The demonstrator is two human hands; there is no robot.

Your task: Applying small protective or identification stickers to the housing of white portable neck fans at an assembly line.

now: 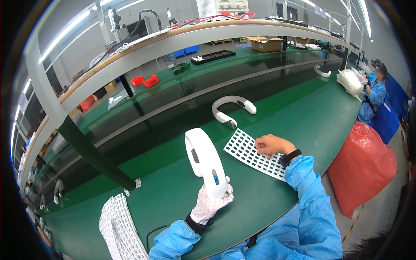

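My left hand (211,203), in a pale striped glove, grips one end of a white U-shaped neckband device (203,149) and holds it up above the green bench. A small blue-grey oval inset shows near the gripped end. On the bench to the right lies a white sheet (242,149) with rows of dark oval stickers or cut-outs. Over this sheet my bare right hand (274,145) has its fingers pinched together at the surface; whatever is between the fingertips is hidden. Another white neckband device (229,104) rests just beyond the sheet.
A stack of similar sheets (119,227) lies at the lower left, beside a metal post (97,151). Beyond the bench edge runs a dark conveyor belt (173,95). A large red bag (362,169) stands at the right, near a co-worker (375,93) in blue and a white plastic bag (350,82).
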